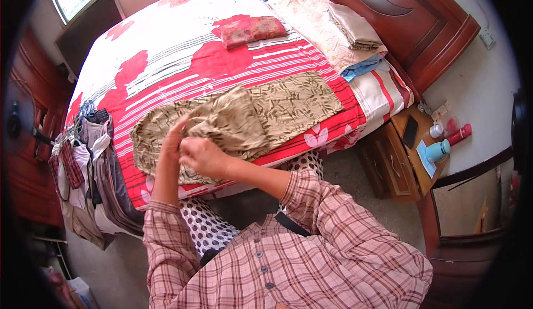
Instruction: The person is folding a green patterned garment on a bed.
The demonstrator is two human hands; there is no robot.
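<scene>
A tan cloth garment with a dark leaf pattern (297,100) lies across the near side of the bed, its middle part bunched and folded over. My left hand (171,140) is raised on edge over the garment's left part. Close beside it, my right hand (204,155) has curled fingers that point toward the left palm, at the left edge of the bunched cloth. Whether either hand pinches some of the fabric is hidden by the fingers.
The bed bears a red and white patterned sheet (166,51), a folded red floral cloth (252,31) and folded beige fabric (356,26). Clothes on hangers (93,159) hang at the bed's left edge. A wooden nightstand (389,163) at right holds a phone (410,131) and a turquoise bottle (438,150).
</scene>
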